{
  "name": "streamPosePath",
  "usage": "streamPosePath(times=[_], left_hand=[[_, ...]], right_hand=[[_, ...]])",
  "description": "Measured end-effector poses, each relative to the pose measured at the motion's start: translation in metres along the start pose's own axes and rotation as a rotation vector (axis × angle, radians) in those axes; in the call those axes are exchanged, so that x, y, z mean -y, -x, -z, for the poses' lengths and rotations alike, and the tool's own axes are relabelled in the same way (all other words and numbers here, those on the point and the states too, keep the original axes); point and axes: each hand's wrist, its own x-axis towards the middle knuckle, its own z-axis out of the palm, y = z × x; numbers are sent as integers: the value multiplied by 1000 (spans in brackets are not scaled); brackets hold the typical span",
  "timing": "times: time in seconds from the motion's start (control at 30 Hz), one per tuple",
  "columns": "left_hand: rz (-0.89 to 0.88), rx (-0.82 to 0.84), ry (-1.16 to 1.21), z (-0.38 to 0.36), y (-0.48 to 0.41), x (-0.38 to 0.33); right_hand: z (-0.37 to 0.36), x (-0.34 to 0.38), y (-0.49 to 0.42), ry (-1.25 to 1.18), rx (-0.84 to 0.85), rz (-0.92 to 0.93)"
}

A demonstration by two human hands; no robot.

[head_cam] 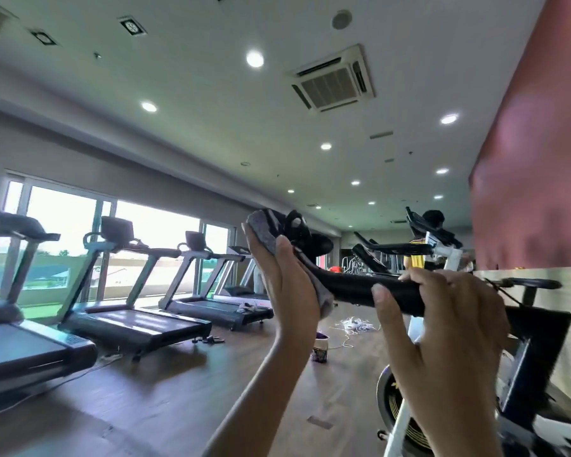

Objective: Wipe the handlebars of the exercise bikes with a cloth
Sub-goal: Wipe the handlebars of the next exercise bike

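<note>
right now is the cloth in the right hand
No, the left hand holds the grey cloth on the handlebar; the right hand grips it bare.

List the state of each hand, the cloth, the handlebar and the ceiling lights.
Left hand: holds cloth wrapped on handlebar.
Right hand: grips handlebar.
Cloth: wrapped round the bar's upturned end.
Handlebar: held by both hands.
Ceiling lights: lit.

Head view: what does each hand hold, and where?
The left hand pinches the grey cloth round the upturned end of the handlebar; the right hand grips its straight stretch, fingers curled over it.
</note>
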Motion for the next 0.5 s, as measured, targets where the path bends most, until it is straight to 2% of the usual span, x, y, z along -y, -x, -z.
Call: streamPosePath(times=[0.17,0.37,0.5], left_hand=[[-36,39,-52,-1,26,-5],[2,-16,-40,1,-16,1],[-118,16,-161,-2,15,-3]], right_hand=[[-1,3,1,-7,-19,-28],[-2,0,2,20,-33,1],[-2,0,2,29,-42,-2]])
